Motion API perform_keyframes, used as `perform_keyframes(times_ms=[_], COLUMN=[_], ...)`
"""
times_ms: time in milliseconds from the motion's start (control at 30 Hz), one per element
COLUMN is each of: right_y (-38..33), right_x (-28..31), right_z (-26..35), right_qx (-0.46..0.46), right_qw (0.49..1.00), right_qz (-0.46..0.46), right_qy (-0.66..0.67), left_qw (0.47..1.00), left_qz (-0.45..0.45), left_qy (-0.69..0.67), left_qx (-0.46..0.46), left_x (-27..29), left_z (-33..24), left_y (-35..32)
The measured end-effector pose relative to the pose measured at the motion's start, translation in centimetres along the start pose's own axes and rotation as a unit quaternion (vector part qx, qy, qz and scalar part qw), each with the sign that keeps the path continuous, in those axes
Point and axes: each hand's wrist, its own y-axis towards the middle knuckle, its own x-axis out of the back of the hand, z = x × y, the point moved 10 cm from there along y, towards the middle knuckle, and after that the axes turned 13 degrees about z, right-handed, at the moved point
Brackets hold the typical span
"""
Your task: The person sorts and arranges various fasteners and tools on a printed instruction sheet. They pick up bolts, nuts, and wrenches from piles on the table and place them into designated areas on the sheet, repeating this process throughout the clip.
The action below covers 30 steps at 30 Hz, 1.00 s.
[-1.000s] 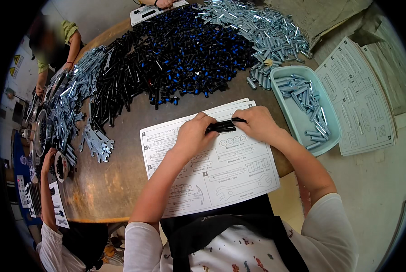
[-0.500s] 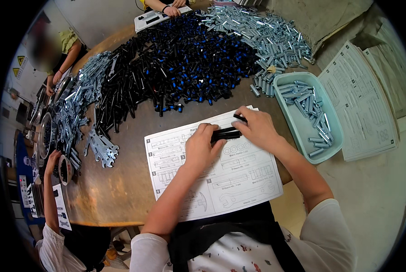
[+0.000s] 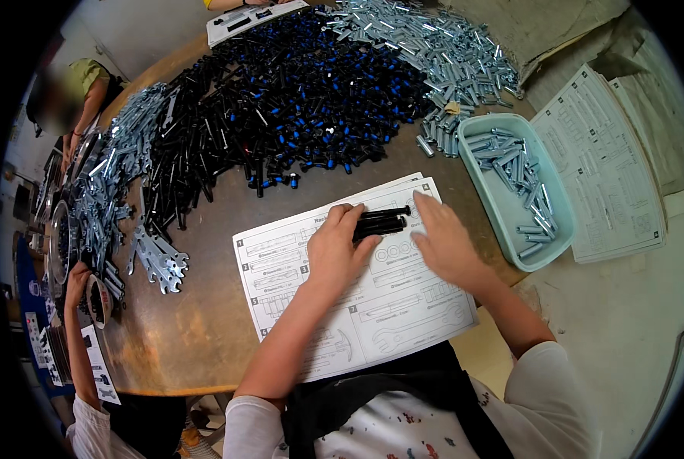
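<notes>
Flat silver stamped wrenches lie near the left edge of the round brown table. On the white printed instruction sheet at the near edge, the left hand curls its fingers over a small bundle of black bolts. Just beside them, the right hand lies flat, fingers spread. A pale green plastic tray sits at the right edge.

This is a packing or assembly workshop. A round wooden table carries a heap of black bolts, piles of silver bolts, flat wrenches, a teal tray and printed instruction sheets, with co-workers seated around.
</notes>
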Motion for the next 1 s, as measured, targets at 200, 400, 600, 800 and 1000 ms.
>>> perform_keyframes(times_ms=[200, 400, 600, 800, 1000], right_y=[1.2, 2.9, 3.3, 3.1, 3.5], right_x=[-3.0, 0.1, -0.3, -0.4, 0.0], right_z=[2.0, -0.6, -0.3, -0.3, -0.1], right_qx=[0.061, 0.097, 0.124, 0.131, 0.108], right_qw=[0.997, 0.987, 0.984, 0.983, 0.979], right_qz=[0.047, 0.012, 0.003, -0.011, 0.003], right_qy=[-0.013, 0.129, 0.127, 0.125, 0.174], left_qw=[1.000, 1.000, 0.999, 0.999, 0.999], left_qz=[-0.007, 0.009, 0.017, 0.000, 0.016], left_qy=[0.011, -0.018, -0.028, -0.025, -0.020], left_qx=[-0.018, -0.015, -0.017, -0.019, -0.027], left_x=[-0.1, 0.5, 0.2, 0.2, 0.9], left_z=[0.0, 0.0, 0.5, 0.2, 0.1], left_y=[0.2, 0.3, 0.3, 0.0, -0.2])
